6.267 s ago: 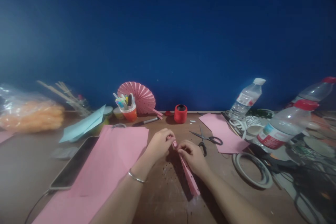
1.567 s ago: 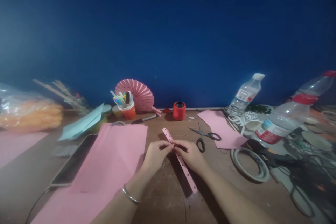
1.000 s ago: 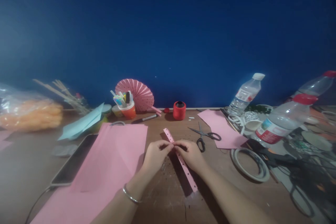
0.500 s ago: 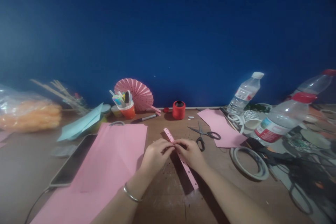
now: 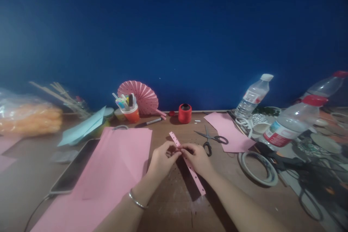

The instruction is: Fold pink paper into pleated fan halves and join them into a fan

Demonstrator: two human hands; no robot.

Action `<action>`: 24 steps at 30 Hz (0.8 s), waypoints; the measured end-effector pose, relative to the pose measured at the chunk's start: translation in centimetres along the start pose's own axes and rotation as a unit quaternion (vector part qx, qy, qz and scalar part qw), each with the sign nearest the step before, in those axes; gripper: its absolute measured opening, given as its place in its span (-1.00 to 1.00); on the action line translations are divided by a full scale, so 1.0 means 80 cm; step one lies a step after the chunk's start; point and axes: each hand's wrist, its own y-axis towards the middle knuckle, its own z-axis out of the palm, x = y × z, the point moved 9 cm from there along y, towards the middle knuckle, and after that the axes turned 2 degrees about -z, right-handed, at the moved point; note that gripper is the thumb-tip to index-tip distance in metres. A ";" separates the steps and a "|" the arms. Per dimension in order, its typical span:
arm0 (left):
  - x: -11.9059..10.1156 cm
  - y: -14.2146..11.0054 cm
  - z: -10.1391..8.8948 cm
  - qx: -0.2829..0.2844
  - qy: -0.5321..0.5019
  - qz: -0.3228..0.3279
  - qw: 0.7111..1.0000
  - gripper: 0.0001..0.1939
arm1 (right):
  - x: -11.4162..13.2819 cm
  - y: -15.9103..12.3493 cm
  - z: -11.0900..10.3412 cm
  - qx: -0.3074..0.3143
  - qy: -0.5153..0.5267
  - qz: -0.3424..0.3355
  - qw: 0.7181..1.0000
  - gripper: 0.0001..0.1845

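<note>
The near end of the pink dotted strip (image 5: 195,177), taken as reference, points toward the person; the strip lies at a slant over the desk (image 5: 231,192), its shadow falling just to its left. Dark specks are scattered on the wood beside the strip. The left hand (image 5: 162,157), with a silver bangle (image 5: 137,201) on its wrist, and the right hand (image 5: 198,159) both pinch the strip toward its far end, fingers narrowed, fingertips meeting. What lies between the fingertips is too small to tell.

Left of the strip: pink sheets (image 5: 119,166), partly covering a dark-screened device (image 5: 76,170). Well to the right of the strip: a roll of tape (image 5: 272,178) lying flat. Right of the strip's far end, nearer: scissors (image 5: 208,137), blades parted. Beyond the strip: a marker (image 5: 152,121) to its left, then a red container (image 5: 185,115), upright. Beyond and left of the strip: a cup of pens (image 5: 132,115), upright, before a pleated pink fan (image 5: 146,98). Farthest past the strip: a blue wall (image 5: 174,36).
</note>
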 end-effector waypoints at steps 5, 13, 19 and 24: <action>-0.022 -0.003 -0.002 -0.013 0.084 0.113 0.990 -0.86 | -0.006 -0.001 0.004 -0.001 0.011 -0.001 1.000 -0.80; -0.027 -0.002 0.000 -0.005 0.120 0.148 0.982 -0.84 | -0.002 -0.001 0.005 0.004 0.000 -0.010 1.000 -0.82; -0.009 0.007 -0.005 -0.008 0.100 0.067 0.993 -0.89 | -0.008 -0.002 0.004 -0.007 0.036 -0.003 0.999 -0.83; -0.010 0.009 -0.003 0.015 0.090 0.055 0.994 -0.88 | -0.011 -0.003 0.006 -0.007 0.040 -0.001 0.999 -0.84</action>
